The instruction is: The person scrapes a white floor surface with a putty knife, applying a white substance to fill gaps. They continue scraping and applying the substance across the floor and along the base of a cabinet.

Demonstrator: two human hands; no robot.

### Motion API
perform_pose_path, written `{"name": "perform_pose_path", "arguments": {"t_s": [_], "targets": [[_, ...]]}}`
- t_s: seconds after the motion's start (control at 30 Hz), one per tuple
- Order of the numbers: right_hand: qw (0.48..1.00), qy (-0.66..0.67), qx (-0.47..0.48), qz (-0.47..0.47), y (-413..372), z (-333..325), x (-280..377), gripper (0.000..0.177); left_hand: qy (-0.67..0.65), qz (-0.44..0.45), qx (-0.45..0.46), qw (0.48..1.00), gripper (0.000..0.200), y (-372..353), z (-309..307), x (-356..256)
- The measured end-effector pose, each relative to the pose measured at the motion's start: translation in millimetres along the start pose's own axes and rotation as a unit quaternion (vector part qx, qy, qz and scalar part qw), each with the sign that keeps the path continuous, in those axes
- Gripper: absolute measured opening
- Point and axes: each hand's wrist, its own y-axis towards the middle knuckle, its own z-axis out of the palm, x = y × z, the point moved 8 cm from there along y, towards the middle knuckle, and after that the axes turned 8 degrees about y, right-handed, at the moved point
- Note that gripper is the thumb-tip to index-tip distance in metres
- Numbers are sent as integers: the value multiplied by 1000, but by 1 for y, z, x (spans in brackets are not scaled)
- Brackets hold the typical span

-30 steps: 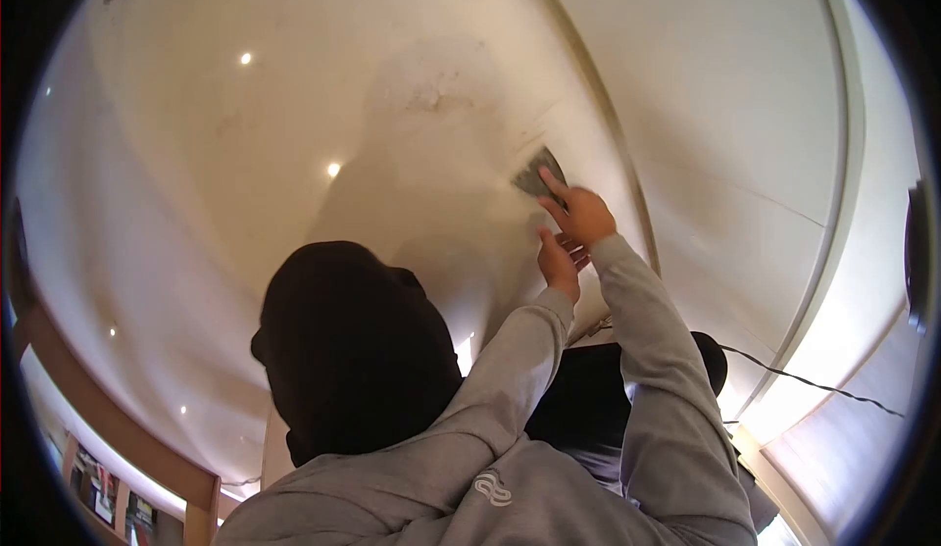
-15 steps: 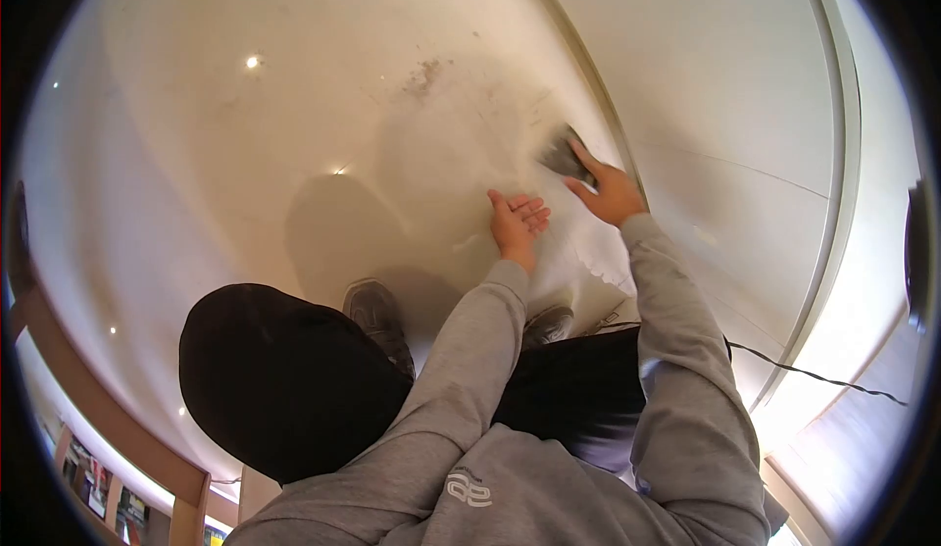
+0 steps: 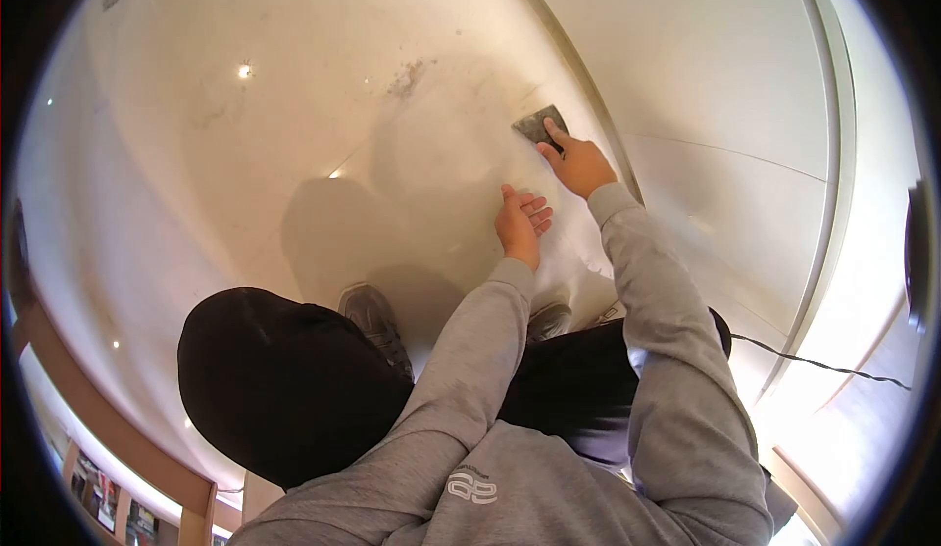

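My right hand (image 3: 580, 162) grips a dark, flat scraper (image 3: 538, 125) with a squarish blade, which lies against the pale, glossy surface (image 3: 431, 144). The thumb and fingers press on the scraper's near part; its handle is mostly hidden. Left of and below it, my left hand (image 3: 522, 224) is held palm up with its fingers apart and nothing in it. Dark scuff marks (image 3: 410, 77) show on the surface to the left of the scraper.
A raised strip (image 3: 564, 46) borders the surface, with a pale panel (image 3: 725, 75) beyond it. My shoes (image 3: 372, 321) are below my hands. A twisted black cable (image 3: 823, 359) runs to the right. Wooden framing (image 3: 108, 428) stands at the lower left.
My right hand and the scraper have moved up and to the left, and the blade has turned. My left hand has barely shifted and stays open.
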Motion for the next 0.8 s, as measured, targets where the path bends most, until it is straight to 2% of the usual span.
{"name": "perform_pose_path", "arguments": {"t_s": [0.1,0.17,0.2,0.27,0.33,0.37,0.43,0.47,0.5,0.53,0.57,0.63,0.67,0.7,0.77,0.8], "targets": [[999,19,7,40,-29,23,0,57,-8,5,-23,1000,68,0,1,-10],[987,5,87,132,-53,50,1,57,-8,4,-33,999,62,3,4,-12],[979,-6,115,169,-60,43,18,58,-15,8,-28,999,59,10,5,-9],[982,-2,107,153,-47,44,13,58,-18,10,-25,999,57,12,9,-17],[984,8,102,143,-38,47,5,58,-103,-5,32,994,34,20,27,-26],[983,27,117,140,-35,49,1,58,-98,-9,29,995,34,24,27,-29],[983,49,122,130,-32,51,3,58,9,-33,80,996,27,37,41,-48],[982,40,96,156,-37,57,3,59,59,-31,88,994,25,55,36,-48],[980,31,73,182,-42,63,1,60,59,-29,87,994,25,72,36,-42],[981,18,68,181,-43,57,10,63,151,33,32,987,28,72,32,-57],[981,18,74,179,-38,51,16,63,242,90,-26,966,30,77,22,-64],[980,50,63,183,-22,40,19,67,449,127,48,883,36,116,39,-79],[978,73,48,191,-15,41,14,69,356,42,46,933,37,100,44,-81],[978,75,48,190,-19,44,11,69,357,42,46,932,37,96,41,-75],[982,21,77,172,-28,54,13,68,529,171,-60,829,37,119,19,-71],[984,22,66,162,-32,58,11,67,414,137,-87,896,37,136,1,-49]]}}
